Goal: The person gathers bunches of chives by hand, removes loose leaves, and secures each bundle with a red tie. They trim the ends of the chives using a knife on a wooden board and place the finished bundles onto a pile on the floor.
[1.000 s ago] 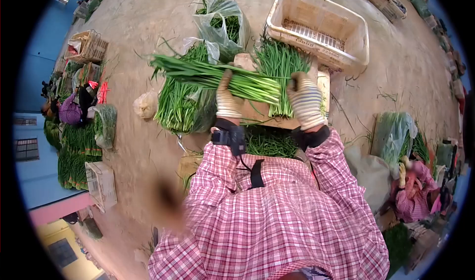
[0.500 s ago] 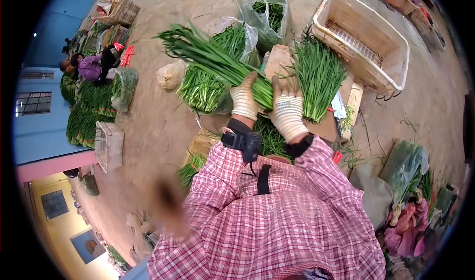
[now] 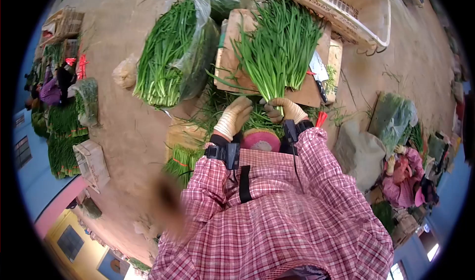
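Gloved in striped white, my right hand [image 3: 285, 109] closes round the lower stems of a bunch of green stalks [image 3: 264, 57] that lies fanned out on a wooden board [image 3: 236, 45]. My left hand [image 3: 235, 116] is beside the stem ends, its fingers partly curled; whether it grips anything is unclear. More green stalks [image 3: 304, 45] lie on the board to the right of the held bunch. A knife [image 3: 319, 72] with a black handle rests at the board's right side. Left of the board stands a plastic bag [image 3: 195, 52] packed with stalks [image 3: 166, 47].
A white crate [image 3: 378, 20] stands beyond the board. Tied stalks [image 3: 181, 165] lie near my left forearm, and a pink round seat [image 3: 261, 140] is below my hands. Red ties [image 3: 321, 118] hang near my right wrist. Co-workers [image 3: 403, 176] sit at far right and far left.
The bunch that both hands held at the left is now on the board, held at its stems by my right hand. My left hand has come off it. The camera view has shifted.
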The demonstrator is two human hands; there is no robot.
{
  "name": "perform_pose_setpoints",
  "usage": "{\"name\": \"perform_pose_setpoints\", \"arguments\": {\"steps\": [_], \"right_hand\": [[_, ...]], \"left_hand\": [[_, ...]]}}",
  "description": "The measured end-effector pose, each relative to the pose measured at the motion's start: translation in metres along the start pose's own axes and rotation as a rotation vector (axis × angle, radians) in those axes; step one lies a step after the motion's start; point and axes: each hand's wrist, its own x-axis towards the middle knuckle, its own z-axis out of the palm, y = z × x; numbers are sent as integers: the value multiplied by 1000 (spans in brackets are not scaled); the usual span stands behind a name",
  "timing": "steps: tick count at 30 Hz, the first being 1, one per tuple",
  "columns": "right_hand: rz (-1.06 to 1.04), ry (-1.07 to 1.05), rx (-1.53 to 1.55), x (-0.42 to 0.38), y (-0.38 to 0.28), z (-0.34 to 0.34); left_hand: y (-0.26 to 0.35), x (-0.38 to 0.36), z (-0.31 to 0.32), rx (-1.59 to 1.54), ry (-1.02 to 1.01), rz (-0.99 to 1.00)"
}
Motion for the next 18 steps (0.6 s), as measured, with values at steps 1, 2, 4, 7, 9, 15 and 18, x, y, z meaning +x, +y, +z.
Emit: {"name": "perform_pose_setpoints", "arguments": {"steps": [1,2,4,7,9,15,18], "right_hand": [[10,8,0,-3,6,-8],[33,-22,32,-9,10,-8],[15,-63,-91,-26,14,9],[116,-104,-95,-28,26,-4],[174,-127,-80,-32,30,-8],[-12,256,-304,-53,21,32],[-589,350,-1133,-54,18,10]], "left_hand": [[-11,6,-4,-49,-67,-54],[-16,9,1,-85,-167,-56],[-22,19,21,-134,-218,-70],[-25,33,42,-305,-378,-52],[-26,37,48,-484,-374,-127],[-15,36,68,-330,-275,-16],[-7,36,73,-191,-169,-18]]}}
